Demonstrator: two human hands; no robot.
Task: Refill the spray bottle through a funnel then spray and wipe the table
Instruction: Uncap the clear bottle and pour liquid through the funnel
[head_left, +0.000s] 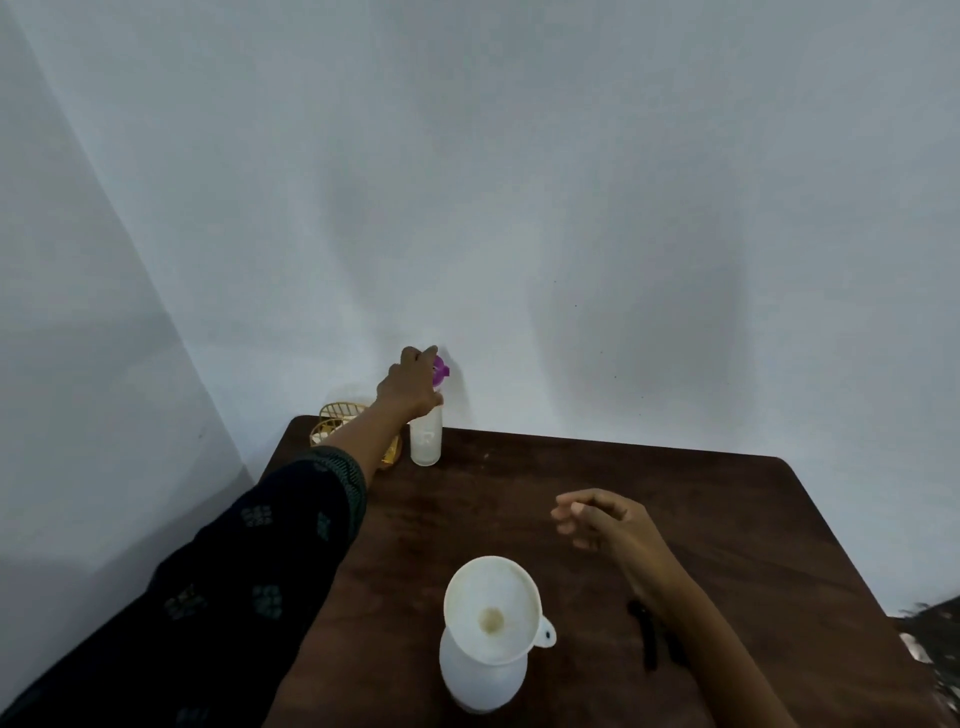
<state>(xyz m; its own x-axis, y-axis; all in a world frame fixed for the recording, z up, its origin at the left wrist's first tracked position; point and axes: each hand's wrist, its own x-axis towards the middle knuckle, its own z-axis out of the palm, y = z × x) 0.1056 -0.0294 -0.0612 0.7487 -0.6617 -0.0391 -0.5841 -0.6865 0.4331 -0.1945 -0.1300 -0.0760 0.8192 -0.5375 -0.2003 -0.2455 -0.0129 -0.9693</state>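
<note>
A white bottle (480, 675) stands near the front of the dark wooden table (675, 499), with a white funnel (491, 616) seated in its neck. At the back left stands a frosted bottle (426, 441) with a purple cap (441, 370). My left hand (410, 387) reaches across and is closed around that bottle's top. My right hand (605, 519) hovers above the middle of the table, fingers loosely curled and apart, holding nothing.
A gold wire basket (337, 423) sits at the table's back left corner, behind my left arm. A dark object (649, 636) lies on the table beside my right wrist. Pale walls close off the back and left.
</note>
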